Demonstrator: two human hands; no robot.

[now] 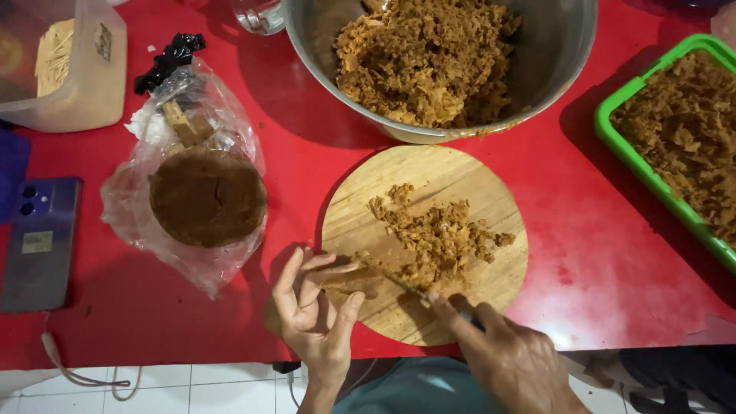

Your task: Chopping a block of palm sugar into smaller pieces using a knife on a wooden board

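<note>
So from where I'm standing, the person's got a round wooden cutting board (460,184) on the red table (598,253) and is chopping a brown block (354,280) at its lower left edge. The left hand (314,314) pins that block down with fingertips and thumb pinched around it. The right hand (510,356) is clenched around a knife (406,285), blade lying across the board right next to the block, tip pointing toward the left hand. A pile of brown shavings (437,234) sits in the middle of the board.

Just above the board there's a big metal bowl (552,54) heaped with the same crumbly stuff, and a green tray (636,153) of it off to the right. Left of the board: a round dark cake (207,195) in an open clear plastic bag (126,207), a phone (40,241) lying flat, and a plastic container (96,84) in the corner
</note>
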